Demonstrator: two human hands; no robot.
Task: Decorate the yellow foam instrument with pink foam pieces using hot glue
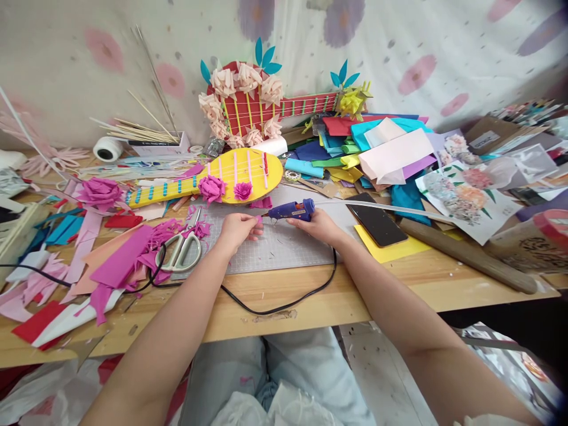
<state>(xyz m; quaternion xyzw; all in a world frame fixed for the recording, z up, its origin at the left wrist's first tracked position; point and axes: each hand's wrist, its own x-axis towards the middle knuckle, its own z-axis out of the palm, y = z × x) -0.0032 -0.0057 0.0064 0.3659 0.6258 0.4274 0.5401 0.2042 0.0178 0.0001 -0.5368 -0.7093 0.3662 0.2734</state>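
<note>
A white box (153, 144) stands far beyond the left hand (237, 229), toward the wall, with thin wooden sticks (142, 127) lying across and out of it; what else it holds cannot be made out.

The left hand is curled closed on a small pink paper piece (258, 220), pinched at the fingertips, with the forearm running straight back over the near table (284, 296) edge. The right hand (320, 225) is wrapped firmly round the grip of a blue glue gun (293, 210), whose nozzle points left and sits just beside the pink piece. A clear glue stick (377, 207) trails out of the gun's back, away to the right of that hand. Both hands meet over a grey cutting mat (284, 248).

A black cord (275, 307) loops from under the right wrist along the table's front edge, toward the left. Just left of the left hand lie scissors (181, 251) among pink scraps (128, 260). Right behind both hands lies a yellow paper guitar (222, 180) with pink flowers, and farther back a red paper guitar (257, 106) leans at the wall. Right of the right hand lies a black phone (377, 225) on a yellow sheet, with a brown wooden rod (470, 257) past it. Bare room is only the mat strip between the hands and the near edge.
</note>
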